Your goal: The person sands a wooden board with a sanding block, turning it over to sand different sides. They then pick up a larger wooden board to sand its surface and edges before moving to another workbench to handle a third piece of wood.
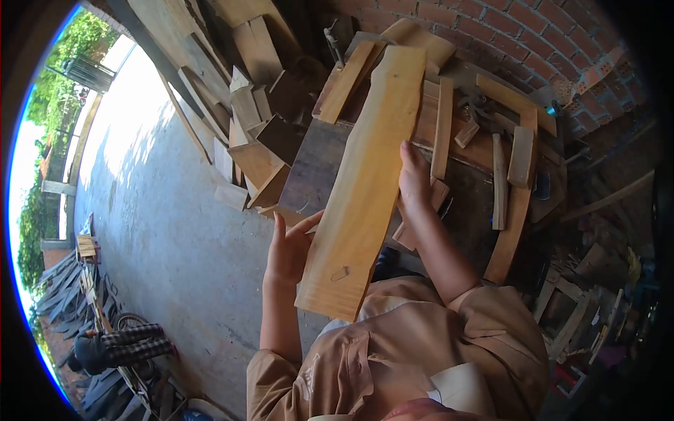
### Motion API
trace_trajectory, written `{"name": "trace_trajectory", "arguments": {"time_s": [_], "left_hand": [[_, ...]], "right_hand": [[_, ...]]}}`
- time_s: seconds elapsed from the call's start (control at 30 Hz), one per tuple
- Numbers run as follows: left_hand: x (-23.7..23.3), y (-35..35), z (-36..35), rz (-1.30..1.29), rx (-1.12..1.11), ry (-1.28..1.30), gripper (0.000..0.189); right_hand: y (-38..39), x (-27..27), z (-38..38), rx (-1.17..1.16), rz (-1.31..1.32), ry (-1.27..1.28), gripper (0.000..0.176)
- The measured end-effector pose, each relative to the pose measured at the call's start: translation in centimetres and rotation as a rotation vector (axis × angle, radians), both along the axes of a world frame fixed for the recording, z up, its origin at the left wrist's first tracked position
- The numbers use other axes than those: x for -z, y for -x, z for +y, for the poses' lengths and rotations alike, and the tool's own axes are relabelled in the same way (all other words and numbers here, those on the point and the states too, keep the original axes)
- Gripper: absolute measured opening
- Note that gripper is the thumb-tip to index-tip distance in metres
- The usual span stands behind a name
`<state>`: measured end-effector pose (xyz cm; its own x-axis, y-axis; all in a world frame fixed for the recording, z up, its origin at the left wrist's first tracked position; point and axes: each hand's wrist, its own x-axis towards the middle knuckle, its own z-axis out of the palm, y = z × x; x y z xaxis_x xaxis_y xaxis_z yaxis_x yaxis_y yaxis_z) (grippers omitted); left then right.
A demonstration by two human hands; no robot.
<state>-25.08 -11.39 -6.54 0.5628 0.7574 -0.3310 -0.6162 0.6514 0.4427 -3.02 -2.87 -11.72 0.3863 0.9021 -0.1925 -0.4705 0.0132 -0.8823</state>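
A long wooden board [368,168] with a wavy edge is held up in front of my body, tilted, its far end over the workbench [309,168]. My right hand [414,175] grips its right edge near the middle, with the thumb along the side. At the lower left edge, my left hand [286,252] supports the board; its thumb stands apart and the other fingers go partly out of sight beneath the wood. A small mark [340,274] shows on the near end of the board.
Cut wood pieces [442,130] and a curved wooden part [516,224] lie on the bench beside a brick wall [519,35]. Offcuts [256,165] are stacked left of the bench. Another person [105,349] bends over at the lower left, near dark slats [67,295].
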Motion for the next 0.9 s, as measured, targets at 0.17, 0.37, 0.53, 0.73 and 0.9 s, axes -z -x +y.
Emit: {"name": "trace_trajectory", "arguments": {"time_s": [0.17,0.37,0.53,0.73,0.9], "left_hand": [[-2.4,-1.9,-0.7,0.262,-0.034,-0.108,0.068],[-10.0,-6.3,1.7,0.373,-0.161,-0.188,0.045],[-12.7,-8.0,2.6,0.236,-0.168,-0.145,0.043],[-13.1,-8.9,2.2,0.241,-0.136,-0.223,0.043],[-12.4,-8.6,2.0,0.185,-0.106,-0.243,0.044]], "right_hand": [[-1.6,-5.2,3.1,0.029,-0.038,-0.205,0.039],[-5.7,-11.5,8.6,-0.140,0.049,-0.090,0.037],[-7.8,-15.3,8.0,-0.155,0.024,0.054,0.040],[-8.7,-15.9,7.0,-0.116,0.033,-0.038,0.040],[-8.8,-14.5,6.1,-0.082,0.096,-0.106,0.040]]}}
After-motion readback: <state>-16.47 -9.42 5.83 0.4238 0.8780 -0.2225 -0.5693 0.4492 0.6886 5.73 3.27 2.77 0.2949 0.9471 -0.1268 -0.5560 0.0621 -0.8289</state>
